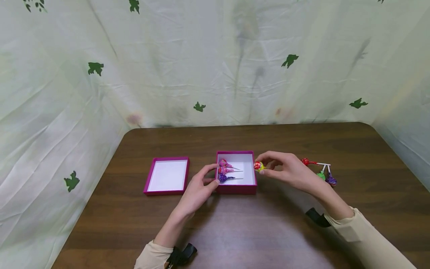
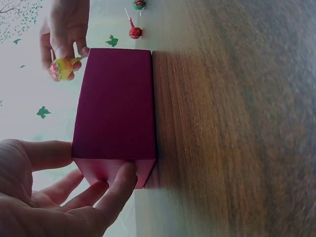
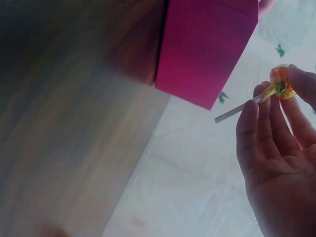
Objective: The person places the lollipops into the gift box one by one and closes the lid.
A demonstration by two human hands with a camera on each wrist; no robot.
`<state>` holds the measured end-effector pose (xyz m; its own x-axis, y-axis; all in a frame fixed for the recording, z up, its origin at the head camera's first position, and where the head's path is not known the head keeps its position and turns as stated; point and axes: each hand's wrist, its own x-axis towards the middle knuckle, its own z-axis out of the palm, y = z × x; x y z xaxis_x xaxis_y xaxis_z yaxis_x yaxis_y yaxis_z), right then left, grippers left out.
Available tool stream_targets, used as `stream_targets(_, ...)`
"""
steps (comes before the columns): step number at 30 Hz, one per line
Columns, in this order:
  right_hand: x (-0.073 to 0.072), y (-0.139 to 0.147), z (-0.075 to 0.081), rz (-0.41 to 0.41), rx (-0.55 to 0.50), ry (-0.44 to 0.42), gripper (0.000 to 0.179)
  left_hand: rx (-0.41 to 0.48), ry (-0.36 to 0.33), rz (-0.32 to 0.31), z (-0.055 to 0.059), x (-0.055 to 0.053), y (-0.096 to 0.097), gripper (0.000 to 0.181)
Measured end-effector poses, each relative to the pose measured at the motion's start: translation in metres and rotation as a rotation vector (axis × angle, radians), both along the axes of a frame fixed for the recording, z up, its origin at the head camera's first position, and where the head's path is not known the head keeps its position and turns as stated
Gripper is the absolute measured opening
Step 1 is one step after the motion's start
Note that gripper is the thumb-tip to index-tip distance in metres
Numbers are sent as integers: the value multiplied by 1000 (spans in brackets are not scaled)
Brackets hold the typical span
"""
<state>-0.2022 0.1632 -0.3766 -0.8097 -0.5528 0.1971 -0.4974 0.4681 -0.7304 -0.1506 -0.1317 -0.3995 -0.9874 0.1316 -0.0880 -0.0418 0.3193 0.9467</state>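
Risk: the yellow lollipop (image 1: 259, 166) could fall beside the box (image 1: 236, 189) should the right hand's (image 1: 285, 168) pinch slacken; it is held just off the box's right rim. Right hand: fingers bent, grip pinching the lollipop. Left hand (image 1: 199, 189): grip unclasped, fingers touching the box's left side

No lettering can be read: the print on the red-and-yellow lollipop (image 1: 258, 166) in the right hand (image 1: 285, 170) is too small and blurred, as are the wrappers of the boxed lollipops (image 1: 223, 178) left of that grip.
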Motion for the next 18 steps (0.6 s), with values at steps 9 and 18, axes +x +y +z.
stream_targets(9, -1, -16, 2, 23, -24, -35, 27, 1, -18, 3, 6, 2, 2, 47)
stream_targets(18, -4, -33, 4, 81, -48, -63, 27, -7, 8, 7, -6, -3, 0, 47)
